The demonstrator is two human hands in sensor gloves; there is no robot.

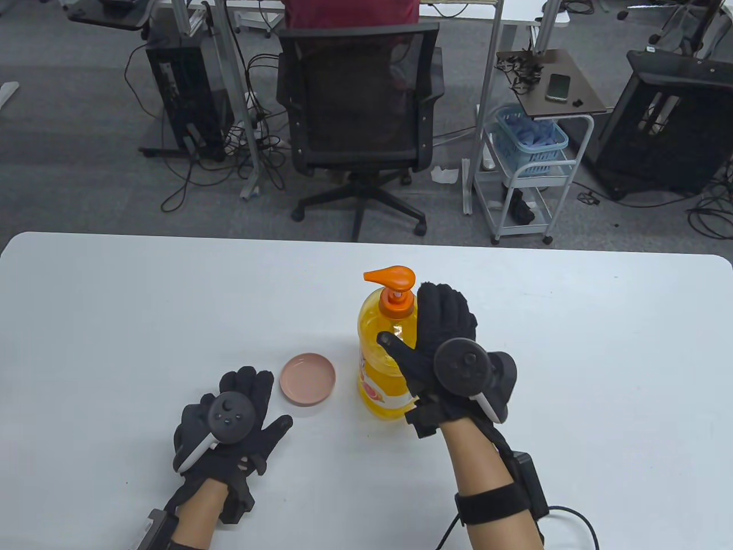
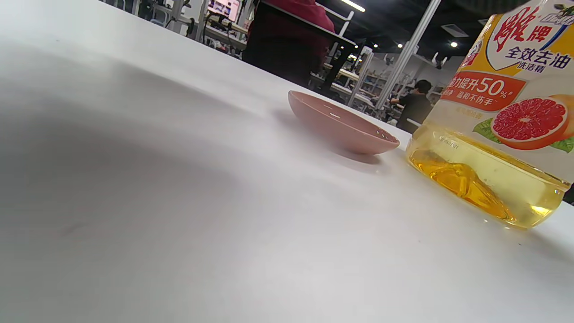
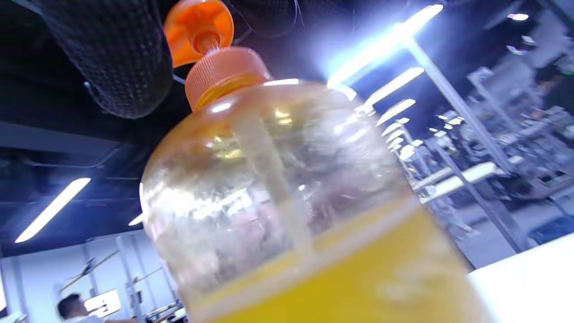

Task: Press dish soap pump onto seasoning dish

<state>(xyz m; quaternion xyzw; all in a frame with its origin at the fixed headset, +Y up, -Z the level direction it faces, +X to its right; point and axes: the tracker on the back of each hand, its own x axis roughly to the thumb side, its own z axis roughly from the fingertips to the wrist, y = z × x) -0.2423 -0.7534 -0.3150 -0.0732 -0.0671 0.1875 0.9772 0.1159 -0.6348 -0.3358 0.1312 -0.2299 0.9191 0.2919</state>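
Two hands: right hand [image 1: 444, 338] grasps yellow plastic dish-soap bottle [image 1: 382, 355], orange pump [image 1: 392, 279] unpressed; left hand [image 1: 229, 421] flat, released. Pink round seasoning dish [image 1: 307, 379] beside bottle on white worktop [image 1: 572, 344]. Next: aim spout over dish, press.

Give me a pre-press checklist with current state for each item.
1. Right hand holds the soap bottle: ok, thumb across its front.
2. Bottle upright on table: ok.
3. Pump head free to press: ok, nothing on it.
4. Nozzle over pink dish: not ok; dish sits left of the bottle, nozzle tip short of it.
5. Left hand steadying dish: not ok, rests flat beside it.
6. Soap in bottle: ok, yellow liquid visible.
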